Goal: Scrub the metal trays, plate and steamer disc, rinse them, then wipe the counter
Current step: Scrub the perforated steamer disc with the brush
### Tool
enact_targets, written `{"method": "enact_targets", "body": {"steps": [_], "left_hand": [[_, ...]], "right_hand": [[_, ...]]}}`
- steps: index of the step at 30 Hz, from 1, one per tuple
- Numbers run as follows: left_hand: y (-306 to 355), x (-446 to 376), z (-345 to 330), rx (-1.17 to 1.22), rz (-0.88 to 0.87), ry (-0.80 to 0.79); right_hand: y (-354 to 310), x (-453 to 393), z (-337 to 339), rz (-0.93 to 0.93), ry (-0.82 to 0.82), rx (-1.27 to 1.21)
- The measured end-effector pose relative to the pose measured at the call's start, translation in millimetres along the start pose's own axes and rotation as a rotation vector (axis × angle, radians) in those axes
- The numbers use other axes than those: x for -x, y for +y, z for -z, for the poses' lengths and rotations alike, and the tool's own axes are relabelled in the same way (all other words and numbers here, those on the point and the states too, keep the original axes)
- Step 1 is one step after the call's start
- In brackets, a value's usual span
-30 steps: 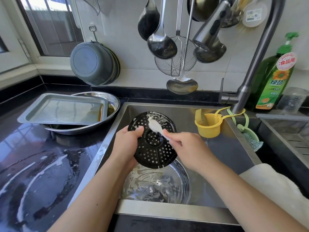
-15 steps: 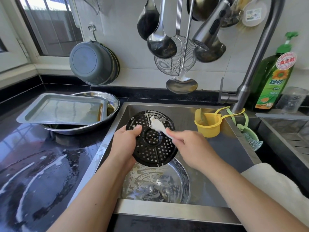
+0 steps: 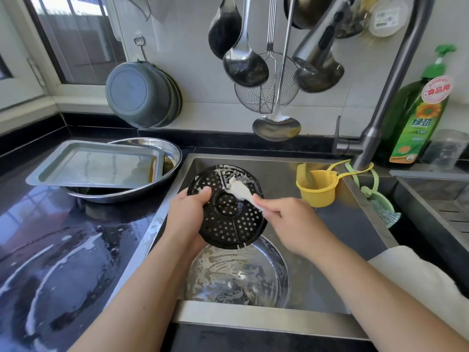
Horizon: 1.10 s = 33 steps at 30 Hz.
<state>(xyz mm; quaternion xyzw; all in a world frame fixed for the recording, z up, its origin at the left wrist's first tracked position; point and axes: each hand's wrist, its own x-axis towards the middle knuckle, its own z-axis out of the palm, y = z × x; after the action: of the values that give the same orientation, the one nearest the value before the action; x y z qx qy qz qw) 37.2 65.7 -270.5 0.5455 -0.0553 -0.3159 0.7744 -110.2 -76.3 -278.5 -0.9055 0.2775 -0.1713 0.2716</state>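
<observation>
Left hand: your left hand [image 3: 186,217] grips the black steamer disc [image 3: 229,219] by its left rim, thumb on its face
Right hand: your right hand [image 3: 291,223] pinches a soapy white brush [image 3: 241,189], its head on the disc's upper part
Disc: tilted, held over the sink [image 3: 355,224] above a sudsy round plate [image 3: 241,275]
Counter: a rectangular tray [image 3: 96,163] lies across a round metal basin [image 3: 167,153] on the wet black counter [image 3: 63,250]

White tiled wall [image 3: 193,47] at 12 o'clock carries hanging ladles [image 3: 245,64] and a wire skimmer [image 3: 266,95]. Window [image 3: 76,39] at 10 o'clock admits daylight. Black glossy countertop [image 3: 50,237] at 8 o'clock. Steel sink [image 3: 355,237] centre, faucet [image 3: 380,110] at 2 o'clock.
</observation>
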Motion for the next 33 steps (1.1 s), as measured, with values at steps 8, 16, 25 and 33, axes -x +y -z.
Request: {"method": "enact_targets", "body": {"steps": [8,16,25,33], "left_hand": [[-0.1,1.1,-0.7,0.028,-0.004,0.009],[1.4,3.3,-1.4,0.078,-0.002,0.027],[2.5,5.1,-3.4,0.057,-0.033,0.029],[4.5,6.0,-3.7,0.059,-0.085,0.044]], "right_hand": [[-0.5,1.5,0.5,-0.034,0.025,-0.011],[-2.3,3.2,-0.7,-0.046,0.052,-0.015],[-3.2,1.4,4.6,-0.067,0.123,0.04],[-7.3,7.8,1.4,-0.085,0.242,0.084]]}}
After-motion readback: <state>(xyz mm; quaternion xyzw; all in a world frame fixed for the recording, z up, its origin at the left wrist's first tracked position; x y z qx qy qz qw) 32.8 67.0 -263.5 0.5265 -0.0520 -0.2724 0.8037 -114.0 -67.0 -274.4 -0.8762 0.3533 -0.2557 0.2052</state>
